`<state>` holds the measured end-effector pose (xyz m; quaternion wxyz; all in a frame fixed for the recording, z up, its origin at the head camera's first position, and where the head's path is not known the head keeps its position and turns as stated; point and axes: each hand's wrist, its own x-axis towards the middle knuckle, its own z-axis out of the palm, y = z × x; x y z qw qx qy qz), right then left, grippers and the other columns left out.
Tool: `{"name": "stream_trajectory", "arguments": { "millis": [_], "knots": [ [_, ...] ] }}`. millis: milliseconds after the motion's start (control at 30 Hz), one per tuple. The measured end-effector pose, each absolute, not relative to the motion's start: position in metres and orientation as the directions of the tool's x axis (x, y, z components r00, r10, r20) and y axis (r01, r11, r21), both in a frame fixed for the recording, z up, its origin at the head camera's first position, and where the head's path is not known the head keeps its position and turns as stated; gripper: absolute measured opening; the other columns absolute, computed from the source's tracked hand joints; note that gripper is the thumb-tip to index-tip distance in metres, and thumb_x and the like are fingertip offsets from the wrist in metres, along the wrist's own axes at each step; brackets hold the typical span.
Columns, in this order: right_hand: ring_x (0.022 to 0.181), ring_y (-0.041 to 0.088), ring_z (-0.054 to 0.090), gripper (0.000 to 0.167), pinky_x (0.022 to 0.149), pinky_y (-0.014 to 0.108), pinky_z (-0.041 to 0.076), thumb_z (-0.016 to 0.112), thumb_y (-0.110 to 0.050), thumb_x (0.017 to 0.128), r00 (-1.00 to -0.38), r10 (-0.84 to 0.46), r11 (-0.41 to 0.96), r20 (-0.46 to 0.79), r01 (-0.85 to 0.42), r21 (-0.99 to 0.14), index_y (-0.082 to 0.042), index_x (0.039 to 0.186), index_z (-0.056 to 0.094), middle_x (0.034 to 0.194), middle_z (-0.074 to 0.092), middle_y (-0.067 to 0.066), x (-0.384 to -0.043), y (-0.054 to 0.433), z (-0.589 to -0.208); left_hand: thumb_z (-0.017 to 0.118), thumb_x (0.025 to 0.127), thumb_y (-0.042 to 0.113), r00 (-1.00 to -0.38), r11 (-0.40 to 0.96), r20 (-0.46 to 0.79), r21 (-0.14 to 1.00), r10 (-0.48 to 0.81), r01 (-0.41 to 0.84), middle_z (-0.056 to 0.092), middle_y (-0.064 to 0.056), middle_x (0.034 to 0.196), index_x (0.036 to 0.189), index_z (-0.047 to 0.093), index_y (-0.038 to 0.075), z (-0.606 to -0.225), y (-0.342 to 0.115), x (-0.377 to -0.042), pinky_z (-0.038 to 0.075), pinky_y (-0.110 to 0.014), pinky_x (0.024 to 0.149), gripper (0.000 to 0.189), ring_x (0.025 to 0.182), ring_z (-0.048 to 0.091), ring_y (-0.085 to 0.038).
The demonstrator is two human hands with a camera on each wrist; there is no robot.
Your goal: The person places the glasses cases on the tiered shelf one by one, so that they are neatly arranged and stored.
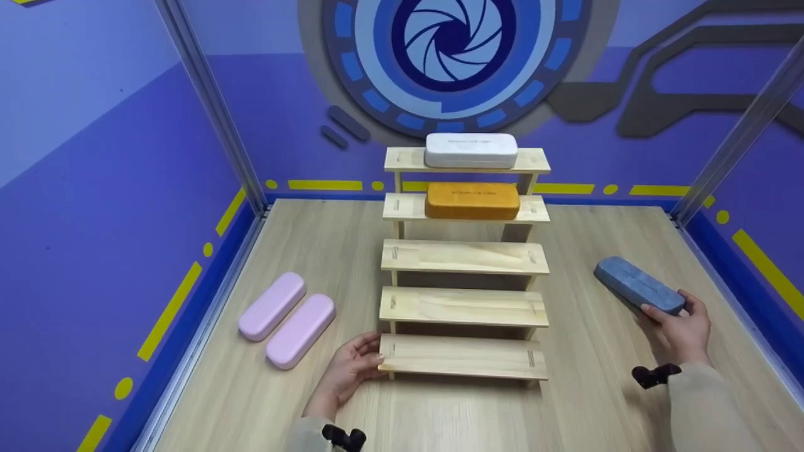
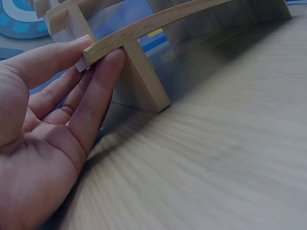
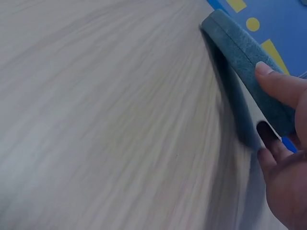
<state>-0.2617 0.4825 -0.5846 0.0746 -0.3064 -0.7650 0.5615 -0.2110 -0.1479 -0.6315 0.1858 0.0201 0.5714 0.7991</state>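
Note:
At the near left end of a stepped wooden rack (image 1: 465,356), my left hand (image 1: 349,369) pinches the lowest shelf board between thumb and fingers. The left wrist view shows the thumb on top of the board (image 2: 144,28) and fingertips under it. Over on the right, my right hand (image 1: 686,329) grips the near end of a blue-grey glasses case (image 1: 637,284). In the right wrist view the case (image 3: 240,52) is tilted, its near end raised off the table. A white glasses case (image 1: 471,152) sits on the top shelf, an orange glasses case (image 1: 472,201) on the one below.
Two pink glasses cases (image 1: 300,331) lie side by side on the wooden table (image 1: 440,420), left of the rack. Blue printed walls (image 1: 264,119) with metal corner posts (image 1: 217,100) enclose the table at the back and both sides.

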Motion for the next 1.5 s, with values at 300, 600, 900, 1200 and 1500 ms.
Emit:
{"name": "stream_trajectory", "arguments": {
  "millis": [300, 600, 900, 1200, 1500],
  "knots": [
    [0.161, 0.020, 0.010, 0.090, 0.134, 0.037, 0.009, 0.075, -0.031, 0.094, -0.772, 0.603, 0.139, -0.203, 0.352, -0.926, -0.024, 0.165, 0.020, 0.174, 0.011, 0.005, -0.262, 0.477, -0.579, 0.066, 0.092, -0.002, -0.929, -0.280, -0.184, 0.919, 0.320, -0.278, 0.061, -0.007, 0.129, 0.153, 0.029, -0.013, -0.631, -0.147, -0.211, 0.063, -0.034, 0.088, 0.072, 0.106, 0.066, -0.016],
    [0.157, 0.011, 0.017, 0.093, 0.127, 0.022, 0.027, 0.079, -0.031, 0.090, -0.777, 0.592, 0.068, -0.212, 0.310, -0.948, -0.030, 0.164, 0.022, 0.174, 0.013, -0.001, -0.256, 0.476, -0.571, 0.063, 0.094, -0.003, -0.925, -0.284, -0.177, 0.917, 0.336, -0.279, 0.060, -0.005, 0.126, 0.154, 0.026, -0.014, -0.631, -0.148, -0.211, 0.063, -0.030, 0.084, 0.071, 0.104, 0.066, -0.013],
    [0.155, 0.013, 0.025, 0.096, 0.084, 0.002, 0.050, 0.083, -0.017, 0.086, -0.782, 0.589, -0.059, -0.203, 0.209, -0.976, -0.027, 0.163, 0.027, 0.171, 0.021, -0.004, -0.253, 0.473, -0.560, 0.064, 0.093, -0.002, -0.926, -0.284, -0.174, 0.918, 0.334, -0.275, 0.061, -0.005, 0.126, 0.152, 0.029, -0.014, -0.631, -0.148, -0.211, 0.064, -0.030, 0.084, 0.070, 0.102, 0.066, -0.014],
    [0.147, 0.014, 0.037, 0.092, 0.070, 0.000, 0.049, 0.085, -0.003, 0.081, -0.758, 0.625, -0.162, -0.184, 0.105, -0.981, -0.026, 0.158, 0.039, 0.153, 0.040, -0.013, -0.252, 0.467, -0.536, 0.065, 0.092, -0.002, -0.927, -0.288, -0.161, 0.920, 0.338, -0.265, 0.061, -0.005, 0.127, 0.153, 0.028, -0.015, -0.633, -0.148, -0.212, 0.064, -0.032, 0.086, 0.072, 0.104, 0.066, -0.015],
    [0.141, 0.014, 0.042, 0.088, 0.072, 0.003, 0.053, 0.082, 0.006, 0.080, -0.774, 0.619, -0.210, -0.136, 0.004, -0.978, -0.026, 0.153, 0.045, 0.148, 0.045, -0.012, -0.248, 0.457, -0.510, 0.066, 0.093, -0.001, -0.929, -0.270, -0.178, 0.924, 0.324, -0.271, 0.061, -0.005, 0.127, 0.152, 0.029, -0.015, -0.633, -0.148, -0.211, 0.062, -0.028, 0.082, 0.071, 0.104, 0.064, -0.014]
  ]
}}
